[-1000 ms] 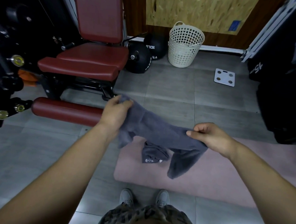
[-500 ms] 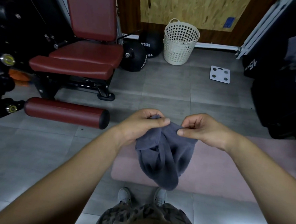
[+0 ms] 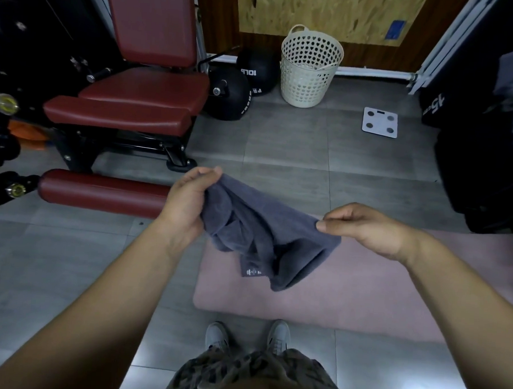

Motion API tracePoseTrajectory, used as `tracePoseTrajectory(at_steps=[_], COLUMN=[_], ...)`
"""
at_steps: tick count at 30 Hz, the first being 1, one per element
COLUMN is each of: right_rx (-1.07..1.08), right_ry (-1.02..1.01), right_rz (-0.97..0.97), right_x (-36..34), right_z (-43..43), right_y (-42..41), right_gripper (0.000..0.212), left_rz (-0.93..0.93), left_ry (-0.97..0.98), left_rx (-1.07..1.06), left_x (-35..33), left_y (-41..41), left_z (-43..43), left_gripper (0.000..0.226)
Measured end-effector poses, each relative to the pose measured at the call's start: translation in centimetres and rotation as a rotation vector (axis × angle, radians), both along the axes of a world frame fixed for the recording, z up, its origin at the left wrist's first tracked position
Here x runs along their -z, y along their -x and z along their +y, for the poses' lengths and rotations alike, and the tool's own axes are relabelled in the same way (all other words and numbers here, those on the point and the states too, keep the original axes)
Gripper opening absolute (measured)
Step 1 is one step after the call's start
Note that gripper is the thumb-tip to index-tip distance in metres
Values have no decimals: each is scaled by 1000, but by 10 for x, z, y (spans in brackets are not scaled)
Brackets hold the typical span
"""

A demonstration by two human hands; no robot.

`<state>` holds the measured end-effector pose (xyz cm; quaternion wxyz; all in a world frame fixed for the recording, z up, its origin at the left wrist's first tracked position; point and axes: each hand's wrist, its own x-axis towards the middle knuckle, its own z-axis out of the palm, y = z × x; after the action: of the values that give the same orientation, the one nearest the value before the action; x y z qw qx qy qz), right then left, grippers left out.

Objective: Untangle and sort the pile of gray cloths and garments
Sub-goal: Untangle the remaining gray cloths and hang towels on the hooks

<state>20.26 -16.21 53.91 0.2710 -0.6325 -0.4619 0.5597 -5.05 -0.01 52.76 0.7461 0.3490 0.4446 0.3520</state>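
Above a pink mat (image 3: pixel 363 295) on the gray tiled floor (image 3: pixel 281 148), the left hand (image 3: pixel 186 202) grips one bunched end of a gray cloth (image 3: pixel 265 236), fingers curled over its top edge. The cloth sags between both hands in the air, a small white logo at its lower hem. The right hand (image 3: pixel 366 230) pinches the other end.

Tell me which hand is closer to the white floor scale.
Right. The right hand hangs nearly in line with the scale; the left hand is farther off, toward the red bench.
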Motion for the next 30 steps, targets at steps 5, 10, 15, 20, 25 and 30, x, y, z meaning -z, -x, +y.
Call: tracePoseTrajectory(at_steps=[5,10,15,20,25,30], right_rx=[219,335,129,137,148,249], right_ry=[-73,-171,-193,-222,-220,-169], right_rz=[48,99,27,-84,-211,-149], right_x=[4,-7,-23,-26,-19,-12], right_z=[0,6,16,15,7,-6], right_y=[-6,8,23,19,15,-2], right_gripper=[35,7,9,13,44,48], left_rz=[123,477,303,283,184,235], left_ry=[-78,-291,-344,-362,-299,-304], left_rx=[-1,425,795,823,637,446], left_x=[2,3,-14,-21,-27,-26], left_y=[5,-10,-37,-47,-46,-32], left_z=[2,-12,-33,-42,-36,-22], left_gripper=[19,31,47,15,16,21])
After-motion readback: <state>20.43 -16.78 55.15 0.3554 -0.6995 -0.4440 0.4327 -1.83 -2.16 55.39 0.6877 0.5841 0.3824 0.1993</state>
